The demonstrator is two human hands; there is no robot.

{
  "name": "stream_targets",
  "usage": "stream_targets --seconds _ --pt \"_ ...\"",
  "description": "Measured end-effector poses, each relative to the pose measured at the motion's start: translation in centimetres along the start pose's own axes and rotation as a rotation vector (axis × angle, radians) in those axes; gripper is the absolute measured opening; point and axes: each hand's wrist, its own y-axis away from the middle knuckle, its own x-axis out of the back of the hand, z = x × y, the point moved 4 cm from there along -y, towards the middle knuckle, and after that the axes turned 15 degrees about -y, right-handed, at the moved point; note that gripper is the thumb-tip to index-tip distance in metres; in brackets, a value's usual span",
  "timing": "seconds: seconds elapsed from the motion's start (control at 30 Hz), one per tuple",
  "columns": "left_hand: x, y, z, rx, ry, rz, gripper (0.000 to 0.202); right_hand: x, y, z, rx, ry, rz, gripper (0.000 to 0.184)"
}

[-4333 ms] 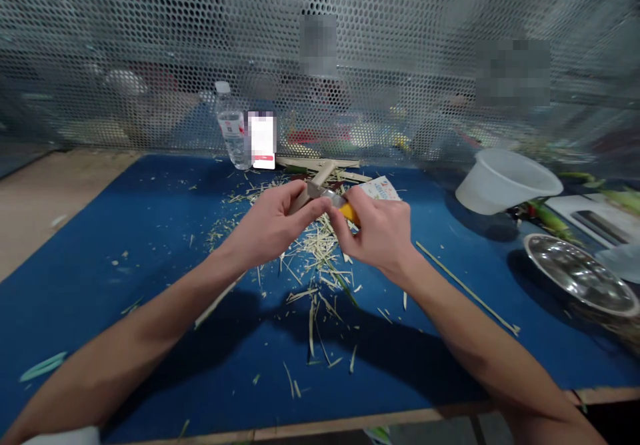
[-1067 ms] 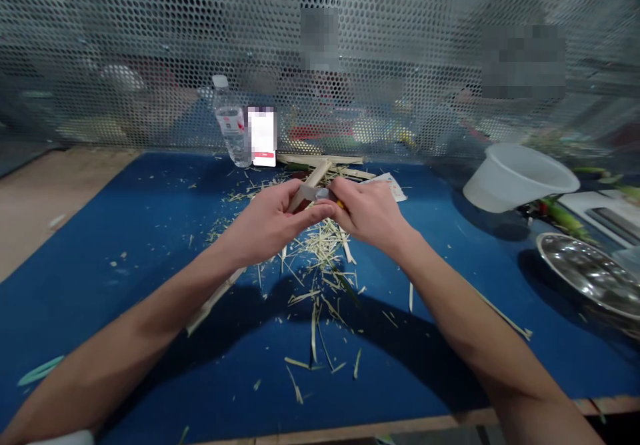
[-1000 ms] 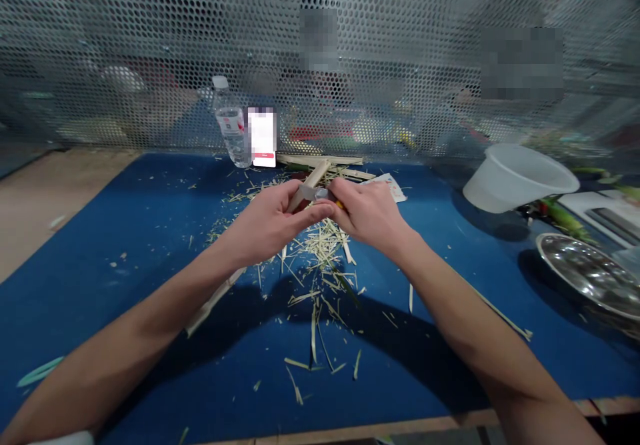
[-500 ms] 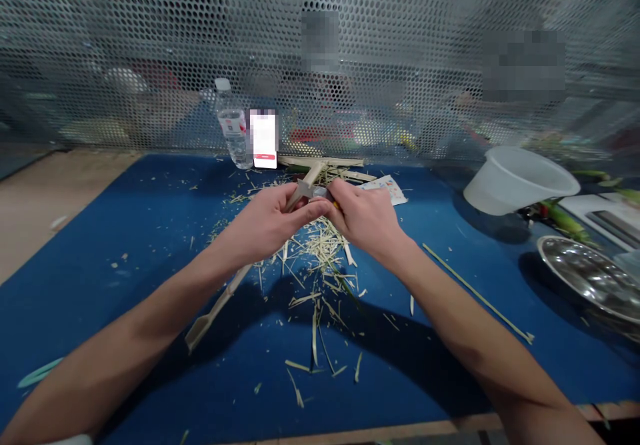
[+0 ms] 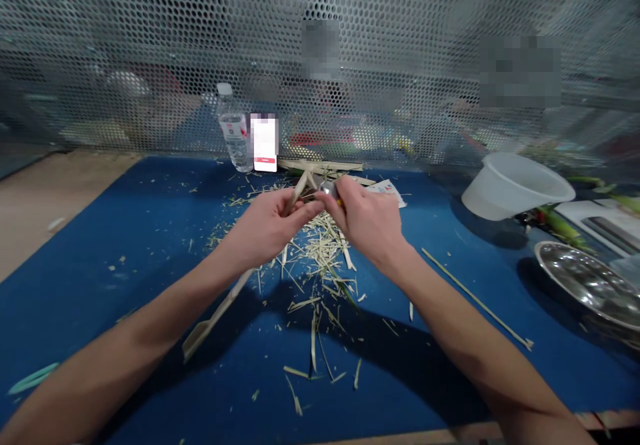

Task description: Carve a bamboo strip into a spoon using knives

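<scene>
Left hand [image 5: 267, 233] around bamboo strip [image 5: 299, 193]

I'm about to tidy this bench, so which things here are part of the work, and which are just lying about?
Part of the work: the left hand gripping a bamboo strip, the right hand gripping a knife, and the shavings.

Lying about: water bottle, phone, white bowl, steel dish.

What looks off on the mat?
The white bowl lies tilted on its side near the right end of the blue mat, not sitting flat. Pale shavings are also strewn across the mat, heaped below the left hand and right hand.
</scene>
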Motion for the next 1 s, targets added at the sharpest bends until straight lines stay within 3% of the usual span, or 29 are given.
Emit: stream_targets --seconds 0.27,0.5,0.73,1.0 --pt "0.3 -0.2 -0.3 0.054 -0.099 0.029 0.035 1.4 -0.7 1.5 -0.146 -0.259 -0.008 0.035" --pt "-0.1 0.5 0.0 -0.045 -0.126 0.004 0.03 0.1 0.0 1.2 -0.029 -0.552 -0.263 0.03" --pt "-0.3 0.9 0.7 -0.116 -0.128 -0.003 0.035 0.0 0.1 0.7 0.024 -0.708 -0.356 0.026" --pt "-0.7 0.7 0.1 -0.101 -0.142 0.024 0.034 -0.1 0.5 0.7 0.03 -0.757 -0.439 0.026"
